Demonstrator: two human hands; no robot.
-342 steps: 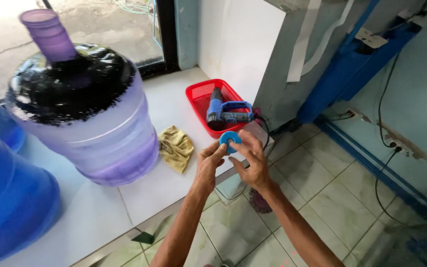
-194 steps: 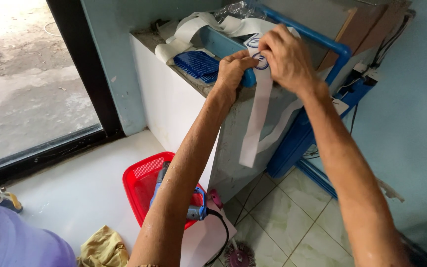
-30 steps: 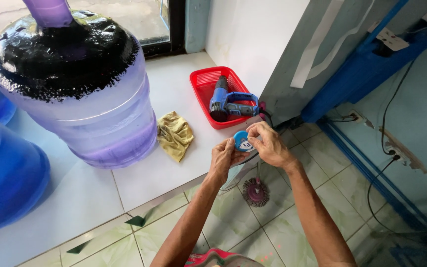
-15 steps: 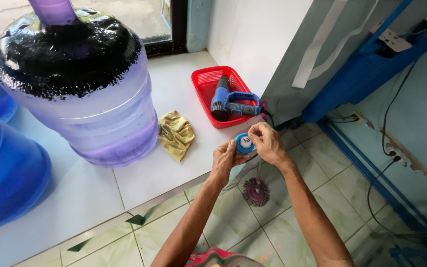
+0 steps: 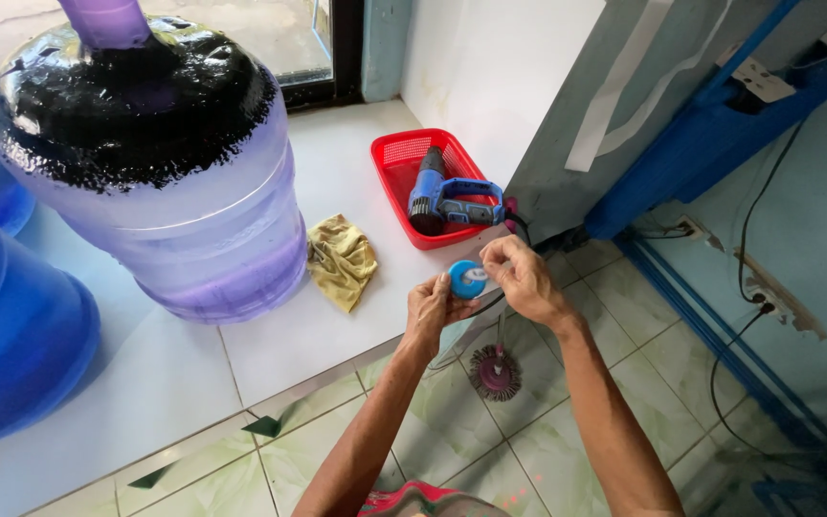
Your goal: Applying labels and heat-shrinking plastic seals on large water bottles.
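Both hands are working on one small blue cap (image 5: 467, 279), round with a white patch on its face. The left hand (image 5: 430, 308) is pinching it from below with fingers closed on its rim, and the right hand (image 5: 521, 276) is curling in from the right, fingertips narrow and touching the cap's right edge. The cap is being held in the air just past the front edge of the white counter (image 5: 337, 191), over the green tiled floor (image 5: 547, 431). It's round, so there's no real long axis; its flat face is pointing up toward the camera, tilted a bit.

Stuff around, counted:
- one red basket (image 5: 396, 172) sitting on the counter against the white wall, just behind the hands
- one blue power tool (image 5: 452, 199) lying in the basket, body running front to back with its grip sticking out to the right
- one crumpled yellow rag (image 5: 342, 258) on the counter, left of the cap
- one big clear purple water jug (image 5: 174, 172) with a black-coated shoulder, standing upright
- two blue jugs (image 5: 11, 335) at the left edge, partly cut off
- one round purple brush (image 5: 495, 371) lying on the floor under the hands
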